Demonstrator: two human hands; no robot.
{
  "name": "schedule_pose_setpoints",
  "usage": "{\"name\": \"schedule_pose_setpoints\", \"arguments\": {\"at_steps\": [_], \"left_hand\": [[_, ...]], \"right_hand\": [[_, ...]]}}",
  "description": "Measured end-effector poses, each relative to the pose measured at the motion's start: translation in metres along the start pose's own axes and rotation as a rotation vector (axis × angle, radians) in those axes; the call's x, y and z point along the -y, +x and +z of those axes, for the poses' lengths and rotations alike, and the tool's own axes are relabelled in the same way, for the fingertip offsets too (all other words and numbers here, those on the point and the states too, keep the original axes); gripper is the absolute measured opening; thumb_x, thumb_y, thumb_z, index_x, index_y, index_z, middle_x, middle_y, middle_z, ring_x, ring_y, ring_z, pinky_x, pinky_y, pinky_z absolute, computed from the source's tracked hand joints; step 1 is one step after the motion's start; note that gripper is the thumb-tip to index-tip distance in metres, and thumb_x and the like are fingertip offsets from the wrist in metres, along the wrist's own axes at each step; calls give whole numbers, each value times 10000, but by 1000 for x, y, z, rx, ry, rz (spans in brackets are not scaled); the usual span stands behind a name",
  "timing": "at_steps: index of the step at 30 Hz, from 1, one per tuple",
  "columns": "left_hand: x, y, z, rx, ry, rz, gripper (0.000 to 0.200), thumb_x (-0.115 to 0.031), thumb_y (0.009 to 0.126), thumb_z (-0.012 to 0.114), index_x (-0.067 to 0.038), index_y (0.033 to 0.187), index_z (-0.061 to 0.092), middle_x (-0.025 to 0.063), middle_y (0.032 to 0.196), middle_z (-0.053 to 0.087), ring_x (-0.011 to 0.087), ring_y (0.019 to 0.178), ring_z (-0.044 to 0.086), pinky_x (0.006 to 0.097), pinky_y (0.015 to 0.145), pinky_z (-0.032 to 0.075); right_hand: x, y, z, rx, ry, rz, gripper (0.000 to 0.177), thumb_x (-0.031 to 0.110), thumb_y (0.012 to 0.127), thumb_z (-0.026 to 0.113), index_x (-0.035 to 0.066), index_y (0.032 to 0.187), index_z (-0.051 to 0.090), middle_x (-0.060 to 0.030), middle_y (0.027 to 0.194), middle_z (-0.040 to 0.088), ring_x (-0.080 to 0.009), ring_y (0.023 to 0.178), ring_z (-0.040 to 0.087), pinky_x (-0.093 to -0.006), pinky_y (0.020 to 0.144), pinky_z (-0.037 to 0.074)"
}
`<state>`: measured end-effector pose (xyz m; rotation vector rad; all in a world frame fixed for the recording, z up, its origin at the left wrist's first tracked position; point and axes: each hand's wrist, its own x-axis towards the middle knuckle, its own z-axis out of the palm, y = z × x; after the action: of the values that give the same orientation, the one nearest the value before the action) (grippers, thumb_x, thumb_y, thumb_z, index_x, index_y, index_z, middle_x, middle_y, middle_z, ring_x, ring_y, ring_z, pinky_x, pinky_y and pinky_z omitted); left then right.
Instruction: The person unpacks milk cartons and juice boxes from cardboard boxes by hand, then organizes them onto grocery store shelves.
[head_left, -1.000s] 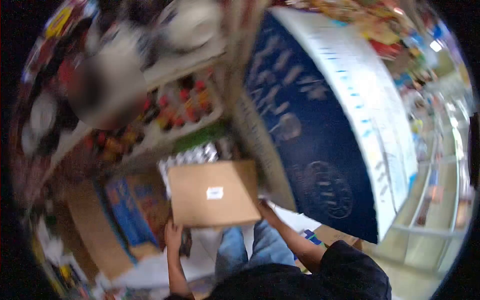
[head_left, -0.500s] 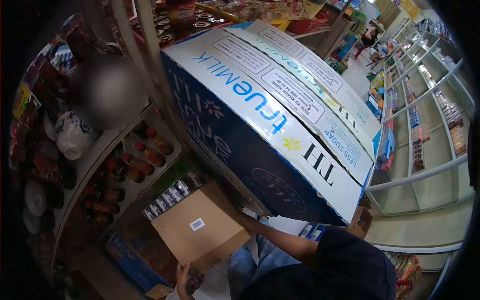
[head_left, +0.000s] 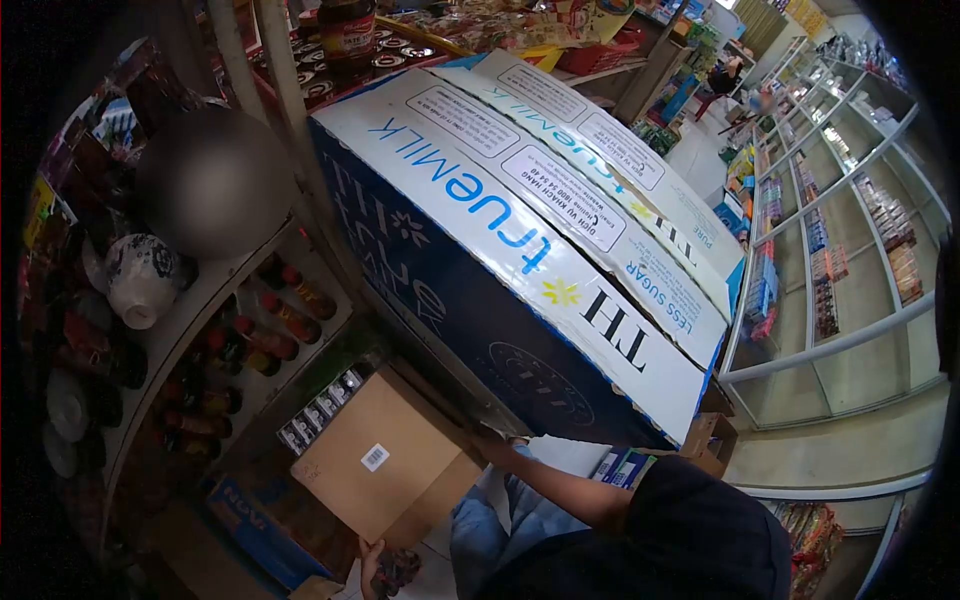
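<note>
A brown cardboard box (head_left: pixel 385 425) with a small white barcode label (head_left: pixel 375 458) lies tilted in front of a low shelf. My right hand (head_left: pixel 488 443) grips its right side, the fingers partly hidden against the cardboard. At the box's lower left corner my left hand (head_left: pixel 371 562) holds the bottom edge, thumb on the outside and the other fingers mostly out of sight. Close beside that hand is a dark patterned item (head_left: pixel 400 568) I cannot make out. Several silvery packs (head_left: pixel 318 410) stand in a row along the box's far left edge.
A large blue and white milk carton (head_left: pixel 480 230) rises just beyond the box. Sauce bottles (head_left: pixel 290 315) fill the curved shelf at left, above a blue carton (head_left: pixel 260 540). Glass-fronted shelving (head_left: pixel 830 345) lines the right side. A person (head_left: pixel 725 75) is far back in the aisle.
The view has shifted slightly, so the scene sits a little further left. Both hands keep their hold on the cardboard box, which has hardly moved against the shelf.
</note>
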<state>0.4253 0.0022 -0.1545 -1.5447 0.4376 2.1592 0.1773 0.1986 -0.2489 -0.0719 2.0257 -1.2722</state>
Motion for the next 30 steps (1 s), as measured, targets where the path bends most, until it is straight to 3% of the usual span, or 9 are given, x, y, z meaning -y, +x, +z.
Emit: {"name": "schedule_pose_setpoints", "arguments": {"at_steps": [6, 8, 10, 11, 16, 20, 22, 26, 30], "left_hand": [[0, 6, -5, 3, 44, 23, 578, -546, 825, 375, -92, 473, 433, 39, 420, 384, 141, 296, 297, 239, 280, 247], [1, 59, -60, 392, 147, -36, 566, -572, 817, 367, -99, 518, 455, 51, 423, 402, 139, 279, 274, 250, 269, 230], [-3, 101, -89, 279, 149, 4, 534, -533, 822, 396, -70, 577, 498, 77, 494, 454, 157, 355, 374, 260, 314, 306], [13, 181, -165, 169, 151, 40, 505, -494, 828, 426, -40, 636, 541, 102, 564, 507, 175, 431, 475, 271, 358, 383], [14, 101, -78, 84, 74, 286, 307, -312, 813, 506, -44, 941, 427, 109, 841, 492, 193, 687, 490, 287, 575, 399], [11, 77, -44, 3, 21, 533, 532, -129, 798, 587, -48, 1246, 313, 116, 1118, 476, 212, 944, 506, 303, 792, 416], [16, 94, -55, 5, 63, 608, 545, -115, 798, 575, -46, 1258, 292, 135, 1137, 458, 240, 933, 526, 325, 753, 453], [26, 125, -76, -30, 322, 855, 640, -121, 765, 618, -36, 1283, 254, 145, 1178, 429, 264, 980, 519, 366, 786, 463], [29, 104, -54, -35, 190, 887, 530, -45, 771, 579, -44, 1234, 322, 128, 1102, 492, 227, 965, 515, 321, 802, 428]], "right_hand": [[-14, 12, -3, 173, -63, 15, 577, 510, 824, 383, 43, 1146, 491, -151, 1110, 531, -256, 1042, 476, -318, 910, 316], [-14, 16, -4, 231, -31, -10, 583, 519, 829, 363, 49, 1150, 490, -161, 1121, 523, -265, 1047, 476, -318, 912, 317], [-15, 20, -3, 217, -60, 5, 581, 516, 830, 367, 46, 1150, 490, -162, 1124, 521, -264, 1050, 475, -318, 912, 317], [-12, 22, -2, 213, -77, 10, 580, 514, 830, 369, 45, 1150, 489, -162, 1126, 520, -263, 1052, 475, -318, 913, 317], [-11, 22, -3, 194, -175, 62, 576, 507, 832, 379, 39, 1150, 489, -164, 1135, 515, -260, 1059, 474, -317, 914, 317], [-18, 31, -2, 173, -238, 77, 573, 502, 833, 384, 36, 1150, 488, -166, 1140, 511, -258, 1064, 473, -317, 915, 318], [-47, 45, 7, 67, -186, -123, 555, 470, 844, 409, 17, 1155, 486, -155, 1164, 502, -252, 1088, 462, -317, 934, 303], [-49, 52, 9, 88, 17, -149, 552, 425, 853, 438, -8, 1196, 433, -178, 1216, 451, -260, 1139, 414, -332, 960, 276], [-17, 39, 0, 88, -47, -273, 601, 406, 828, 498, -12, 1241, 370, -199, 1272, 367, -263, 1191, 334, -342, 978, 249]]}}
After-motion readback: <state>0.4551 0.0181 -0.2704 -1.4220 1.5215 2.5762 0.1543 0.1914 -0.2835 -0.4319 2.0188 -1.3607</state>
